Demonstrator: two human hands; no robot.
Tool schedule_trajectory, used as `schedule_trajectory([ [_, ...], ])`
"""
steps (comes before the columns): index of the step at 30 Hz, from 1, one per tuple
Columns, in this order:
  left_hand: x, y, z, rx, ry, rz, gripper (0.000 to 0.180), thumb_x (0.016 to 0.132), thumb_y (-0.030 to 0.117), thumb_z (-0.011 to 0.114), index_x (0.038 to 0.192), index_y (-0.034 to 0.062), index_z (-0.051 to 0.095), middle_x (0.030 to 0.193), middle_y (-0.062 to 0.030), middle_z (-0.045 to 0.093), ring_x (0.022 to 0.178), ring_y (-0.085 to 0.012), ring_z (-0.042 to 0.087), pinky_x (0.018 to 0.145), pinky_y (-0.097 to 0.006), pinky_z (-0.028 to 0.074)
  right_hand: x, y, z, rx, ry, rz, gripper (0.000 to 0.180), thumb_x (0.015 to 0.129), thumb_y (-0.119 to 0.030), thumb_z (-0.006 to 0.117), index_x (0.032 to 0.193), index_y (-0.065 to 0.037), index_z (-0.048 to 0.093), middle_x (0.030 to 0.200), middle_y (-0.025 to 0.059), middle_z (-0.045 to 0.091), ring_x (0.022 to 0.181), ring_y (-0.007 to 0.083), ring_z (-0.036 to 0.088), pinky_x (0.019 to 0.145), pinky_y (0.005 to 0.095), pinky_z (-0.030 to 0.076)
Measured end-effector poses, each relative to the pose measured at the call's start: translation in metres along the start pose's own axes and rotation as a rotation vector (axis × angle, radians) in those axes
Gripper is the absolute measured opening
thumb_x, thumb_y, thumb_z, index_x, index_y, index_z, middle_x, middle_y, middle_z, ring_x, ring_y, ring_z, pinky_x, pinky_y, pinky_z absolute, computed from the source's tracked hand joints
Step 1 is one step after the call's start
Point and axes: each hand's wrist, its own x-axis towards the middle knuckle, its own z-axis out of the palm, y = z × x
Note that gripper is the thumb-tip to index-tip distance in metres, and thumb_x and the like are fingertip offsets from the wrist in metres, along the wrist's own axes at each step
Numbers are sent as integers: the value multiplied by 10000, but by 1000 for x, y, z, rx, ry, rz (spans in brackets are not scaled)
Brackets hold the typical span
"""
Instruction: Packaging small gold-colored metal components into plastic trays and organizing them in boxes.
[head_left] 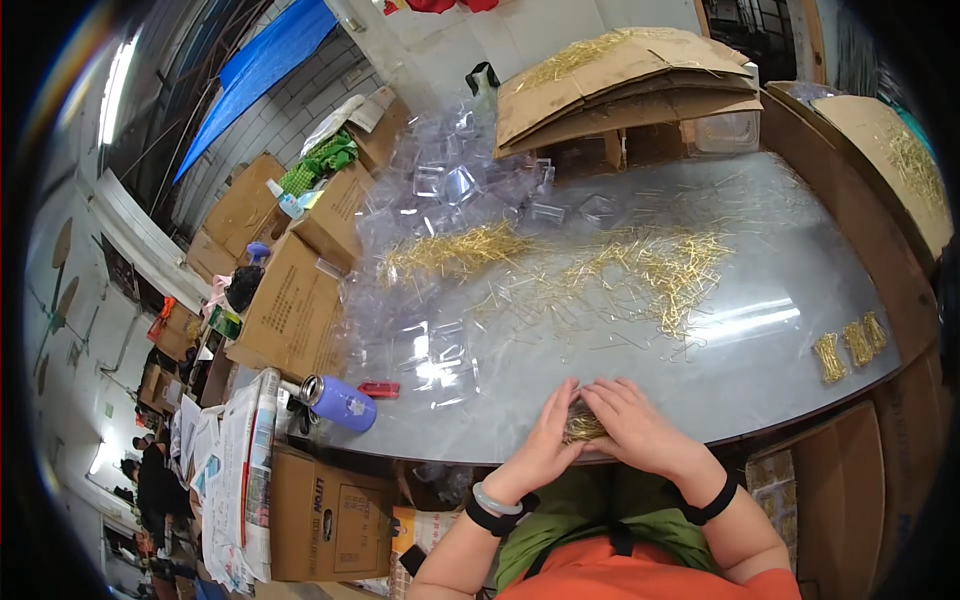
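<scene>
Near the front edge of the grey table (pixel 560 360), my two hands are cupped around a small bundle of gold wire hooks (pixel 582 424). My left hand (pixel 545 440) closes on it from the left, and my right hand (pixel 632 425) wraps it from the right, fingertips nearly meeting. Fingers hide most of the bundle. Farther off lies a loose spread of gold wire hooks (pixel 680 270), with a denser heap of them (pixel 455 252) to its left. Several tied-looking bundles of the same wire (pixel 829 358) stand near the right edge.
Clear plastic boxes (pixel 440 190) pile up at the back left. A purple bottle (pixel 340 402) lies beside a red object (pixel 379 390) on the left edge. Flattened cardboard (pixel 620 90) covers the back, and cardboard boxes (pixel 290 300) line the left. A person (pixel 160 490) is far left.
</scene>
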Motion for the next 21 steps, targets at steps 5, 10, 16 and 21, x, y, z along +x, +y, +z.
schedule_trajectory([
  [5, 2, 2, -7, -105, -71, -45, 861, 904, -6, 657, 1596, -23, 145, 1575, -267, 299, 1460, -400, 356, 1192, -446, 335, -6, 2, 0, 28, -69, 42, 512, 878, -201, 721, 1308, 13, 543, 1376, 192, 537, 1297, 371, 509, 1084, 445, 434],
  [10, -5, 4, 6, 159, -12, -60, 804, 932, 8, 615, 1588, -37, 153, 1579, -305, 260, 1474, -449, 299, 1216, -485, 272, -11, -8, -5, 145, 70, 124, 506, 942, -139, 654, 1384, 26, 471, 1410, 225, 497, 1310, 419, 484, 1096, 457, 420],
  [16, -2, 10, 18, 219, 62, -30, 708, 924, -15, 584, 1528, -111, 227, 1539, -349, 277, 1463, -528, 241, 1215, -538, 241, -27, -22, 16, 148, 394, 425, 536, 975, -31, 533, 1476, 49, 361, 1496, 286, 395, 1362, 462, 423, 1147, 469, 361],
  [21, 14, 1, 15, 283, -94, 96, 646, 922, 6, 587, 1498, -96, 313, 1536, -302, 315, 1469, -507, 246, 1220, -529, 237, -17, -37, 23, 140, 344, 426, 733, 841, 81, 496, 1519, 95, 217, 1548, 357, 249, 1431, 530, 293, 1210, 503, 271],
])
